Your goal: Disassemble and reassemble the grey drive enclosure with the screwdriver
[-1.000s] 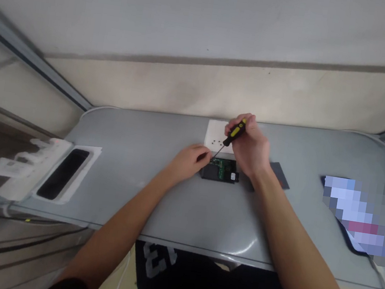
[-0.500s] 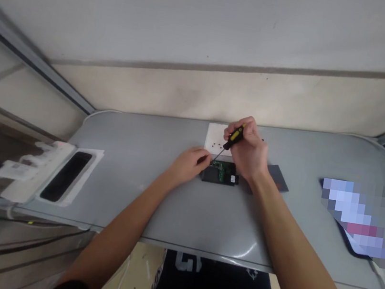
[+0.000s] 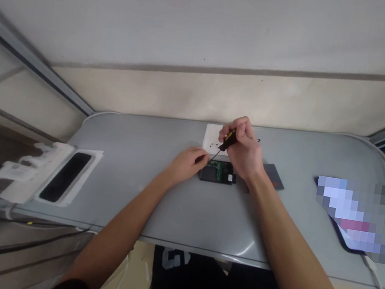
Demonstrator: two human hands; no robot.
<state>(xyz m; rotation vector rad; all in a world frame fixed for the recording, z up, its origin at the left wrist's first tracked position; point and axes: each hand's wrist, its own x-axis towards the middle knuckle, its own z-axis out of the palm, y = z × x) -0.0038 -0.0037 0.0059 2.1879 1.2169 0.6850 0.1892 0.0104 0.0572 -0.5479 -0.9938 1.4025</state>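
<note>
A small black device with a green circuit board (image 3: 219, 172) lies on the grey table. My right hand (image 3: 244, 147) is closed round a black and yellow screwdriver (image 3: 229, 139), its shaft slanting down to the board's upper left corner. At that same corner my left hand (image 3: 189, 163) has its thumb and fingertips pinched together; whatever they hold is too small to make out. Behind the device lies a white sheet (image 3: 211, 133) with several tiny dark screws on it. A dark flat piece (image 3: 274, 177) is partly hidden by my right wrist.
On the left of the grey table (image 3: 128, 188) are a black phone (image 3: 65, 177) on white paper and a white power strip (image 3: 34, 174) with plugs. A phone with a lit, pixelated screen (image 3: 351, 216) and a cable lies on the right. The wall rises behind.
The view has shifted slightly, so the things on the table appear a little further left. My right hand has turned the screwdriver handle a little; both hands remain at the device.
</note>
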